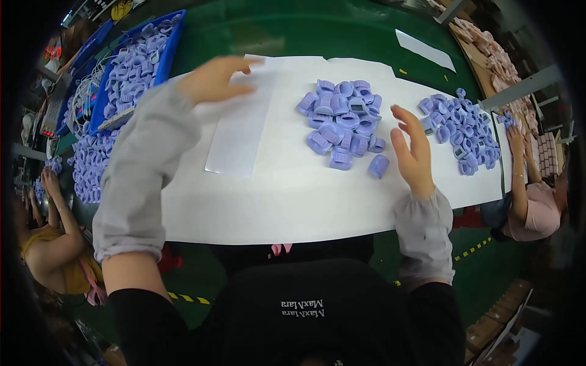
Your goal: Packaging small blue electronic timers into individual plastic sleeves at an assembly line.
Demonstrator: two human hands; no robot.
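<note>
Right hand (417,158), seemingly empty, beside lilac pieces (332,132).

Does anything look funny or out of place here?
One curved lavender plastic piece lies a little outside the middle pile of similar lavender plastic pieces, near the right hand. It looks odd because the others there are bunched together.

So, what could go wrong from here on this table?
The right hand is close to the lone purple piece by the middle pile and might knock it away. That pile and the right-hand pile are only a short gap apart, so stray pieces could mix. The left hand, near the glossy strip, might shift it if it's loose.
</note>
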